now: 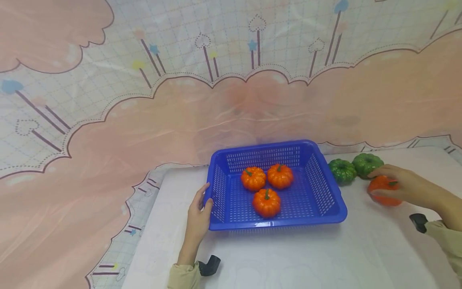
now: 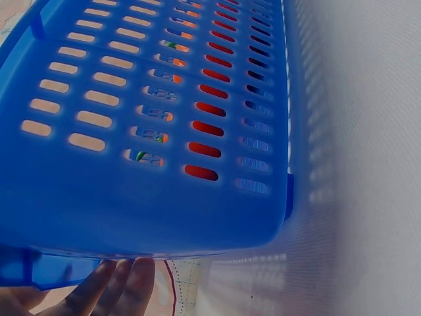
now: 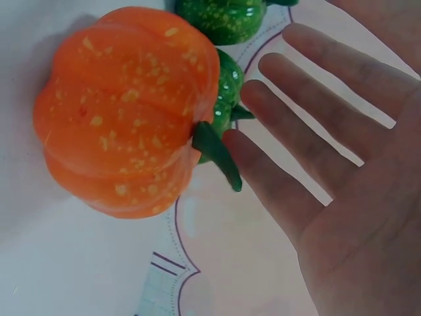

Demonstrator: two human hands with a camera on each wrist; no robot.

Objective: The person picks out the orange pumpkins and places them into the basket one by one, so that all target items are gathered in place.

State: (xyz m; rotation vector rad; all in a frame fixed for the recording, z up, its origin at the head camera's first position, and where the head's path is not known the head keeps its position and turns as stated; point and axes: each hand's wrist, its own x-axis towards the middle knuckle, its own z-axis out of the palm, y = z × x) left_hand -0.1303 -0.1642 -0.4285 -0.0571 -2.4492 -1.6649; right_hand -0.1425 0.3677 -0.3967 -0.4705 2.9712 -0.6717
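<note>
A blue plastic basket (image 1: 274, 225) with slotted walls holds three small orange pumpkins, among them a pumpkin (image 1: 266, 203) nearest its front. At the basket's left edge is my left hand (image 1: 197, 220), its extended fingers touching the rim; in the left wrist view those fingers (image 2: 118, 286) show beside the basket wall (image 2: 131, 197). On the right, my right hand (image 1: 406, 184) is over another orange pumpkin (image 1: 384, 192). The right wrist view has that pumpkin (image 3: 128, 112) beside the right hand (image 3: 348, 164), whose fingers are spread and not curled round it.
Two green pumpkins, one darker (image 1: 342, 171) and one lighter (image 1: 367, 163), sit between the basket and my right hand. The white table (image 1: 288, 261) meets a patterned pink cloth (image 1: 223, 116) at the back and left.
</note>
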